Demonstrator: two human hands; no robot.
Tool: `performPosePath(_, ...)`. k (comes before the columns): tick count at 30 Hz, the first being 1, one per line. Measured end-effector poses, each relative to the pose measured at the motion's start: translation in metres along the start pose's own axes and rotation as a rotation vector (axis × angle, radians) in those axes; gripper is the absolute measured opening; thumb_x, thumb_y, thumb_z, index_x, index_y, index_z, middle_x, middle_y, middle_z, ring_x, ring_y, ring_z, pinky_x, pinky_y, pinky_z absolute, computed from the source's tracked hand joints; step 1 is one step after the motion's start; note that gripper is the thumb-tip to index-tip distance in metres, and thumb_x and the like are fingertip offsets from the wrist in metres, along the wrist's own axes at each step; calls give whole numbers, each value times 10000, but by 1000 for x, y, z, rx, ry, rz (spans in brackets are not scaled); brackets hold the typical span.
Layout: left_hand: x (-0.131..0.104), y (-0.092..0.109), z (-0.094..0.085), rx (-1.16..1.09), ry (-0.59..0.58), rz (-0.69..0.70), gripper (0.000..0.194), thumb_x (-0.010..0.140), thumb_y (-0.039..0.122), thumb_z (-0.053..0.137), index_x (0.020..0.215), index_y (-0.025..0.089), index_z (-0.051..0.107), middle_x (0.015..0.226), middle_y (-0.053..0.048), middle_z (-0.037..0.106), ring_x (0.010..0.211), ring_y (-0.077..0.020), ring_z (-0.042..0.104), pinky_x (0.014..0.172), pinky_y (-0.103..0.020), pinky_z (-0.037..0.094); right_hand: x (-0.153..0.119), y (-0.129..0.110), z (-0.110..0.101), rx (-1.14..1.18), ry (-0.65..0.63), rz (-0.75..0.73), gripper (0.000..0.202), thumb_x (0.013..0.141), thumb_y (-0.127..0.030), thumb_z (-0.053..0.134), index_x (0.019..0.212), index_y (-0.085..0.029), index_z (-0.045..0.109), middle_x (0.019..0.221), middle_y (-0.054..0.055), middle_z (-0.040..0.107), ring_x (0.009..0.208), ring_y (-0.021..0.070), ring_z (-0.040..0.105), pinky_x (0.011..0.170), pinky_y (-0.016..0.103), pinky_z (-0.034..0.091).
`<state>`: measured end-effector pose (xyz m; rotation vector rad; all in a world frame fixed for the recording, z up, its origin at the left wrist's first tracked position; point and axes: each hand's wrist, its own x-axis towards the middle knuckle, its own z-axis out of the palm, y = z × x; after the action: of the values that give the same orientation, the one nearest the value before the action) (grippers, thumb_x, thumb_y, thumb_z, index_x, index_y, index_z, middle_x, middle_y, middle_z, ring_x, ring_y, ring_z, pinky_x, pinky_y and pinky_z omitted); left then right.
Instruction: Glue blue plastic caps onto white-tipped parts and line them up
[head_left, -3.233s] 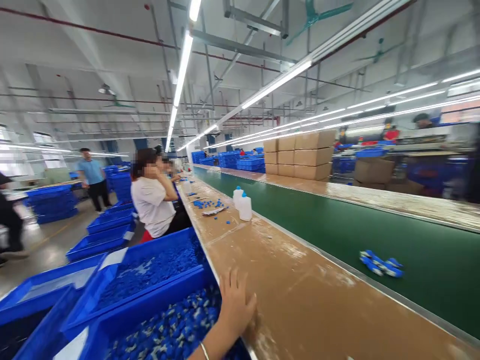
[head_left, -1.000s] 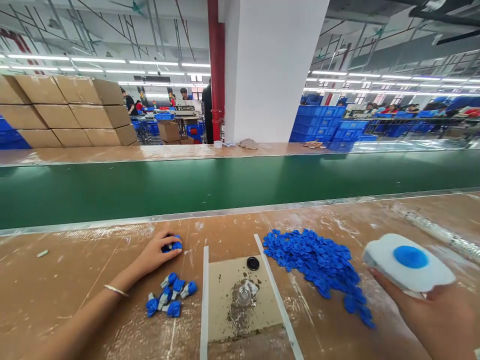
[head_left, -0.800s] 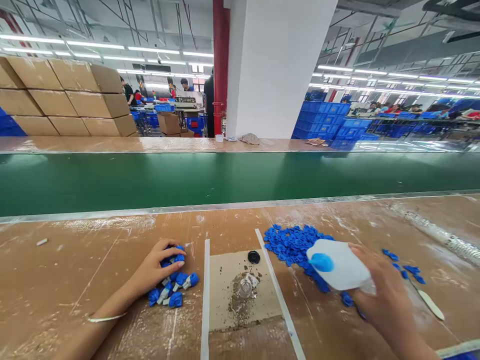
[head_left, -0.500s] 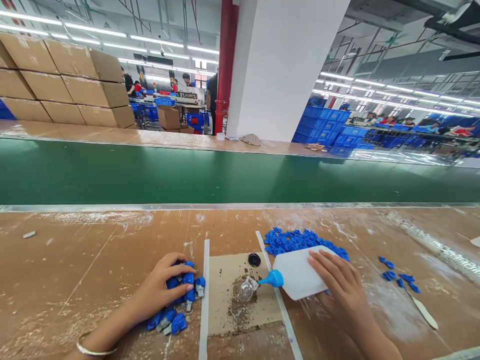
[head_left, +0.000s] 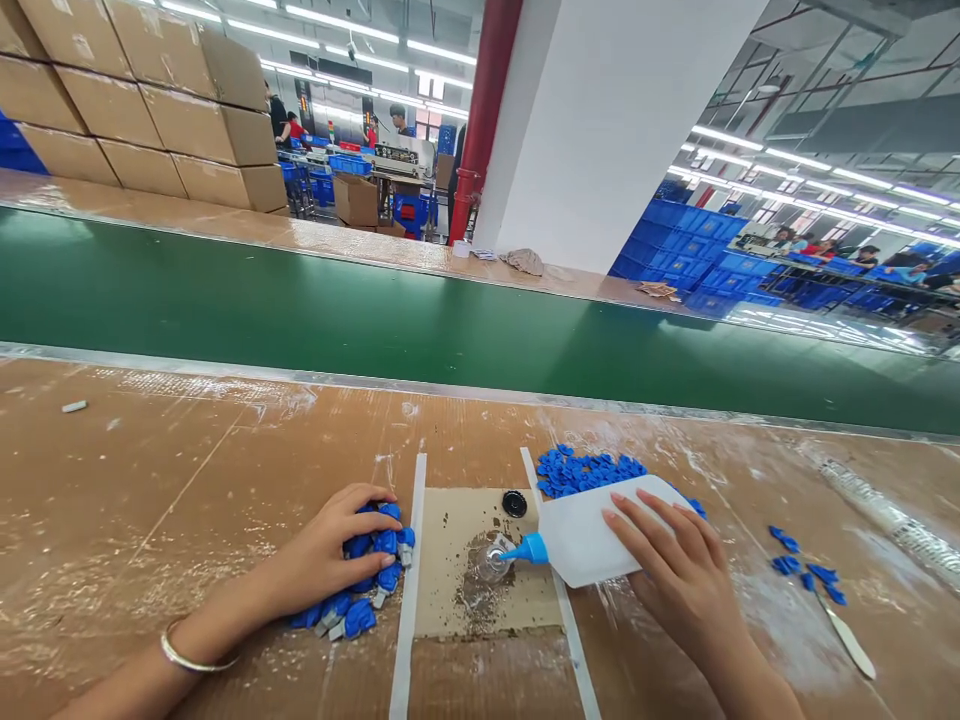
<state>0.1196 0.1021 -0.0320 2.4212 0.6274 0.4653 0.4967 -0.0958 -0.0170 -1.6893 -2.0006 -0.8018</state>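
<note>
My right hand (head_left: 686,575) grips a white plastic squeeze bottle (head_left: 585,530), tipped on its side. Its blue nozzle (head_left: 529,549) points left, with the tip at a small clear round container (head_left: 491,563). That container sits on a wet-spotted cardboard piece (head_left: 536,610), with a black round cap (head_left: 514,503) near its top edge. My left hand (head_left: 326,550) curls over a cluster of small blue parts with grey ends (head_left: 384,545), its fingers partly around them. More such parts (head_left: 360,617) lie below that palm. Behind the bottle spreads a heap of small blue pieces (head_left: 577,472).
White tape strips (head_left: 409,600) flank the cardboard. Several loose blue pieces (head_left: 786,565) and a pale flat blade-like tool (head_left: 851,640) lie at right. A green conveyor belt (head_left: 375,310) crosses beyond the table. Stacked cartons (head_left: 187,140), a pillar (head_left: 577,130), blue crates (head_left: 675,245) and people are farther back.
The bottle has shifted left, bringing its nozzle tip from the container's right edge to over it. My left fingers have moved slightly on the blue parts. The camera view has tilted.
</note>
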Motion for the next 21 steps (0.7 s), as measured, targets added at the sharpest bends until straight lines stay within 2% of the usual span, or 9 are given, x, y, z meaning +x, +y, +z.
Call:
performPosePath(9, 2, -2, 0, -11, -35, -29, 240, 886, 359, 602, 1100, 301, 696, 1322, -64, 544, 1240, -276, 490, 1081, -445, 414, 4, 2, -1, -42, 64, -13, 539, 830, 16, 485, 1277, -277, 560, 1239, 34, 650, 1276, 240, 491, 1097, 434, 308)
performPosePath(15, 3, -4, 0, 24, -33, -25, 239, 898, 387, 589, 1106, 323, 689, 1333, -38, 538, 1233, -264, 497, 1074, -425, 424, 5, 3, -4, -64, 17, -34, 502, 843, 4, 500, 1269, -255, 564, 1266, 46, 635, 1283, 246, 481, 1102, 434, 303)
performPosePath(21, 6, -2, -2, 7, -43, -43, 244, 896, 391, 583, 1104, 319, 690, 1331, -43, 537, 1245, -266, 480, 1082, -442, 407, 9, 3, -6, -66, 50, -23, 490, 842, 14, 489, 1240, -260, 569, 1239, 37, 648, 1256, 238, 503, 1085, 424, 317)
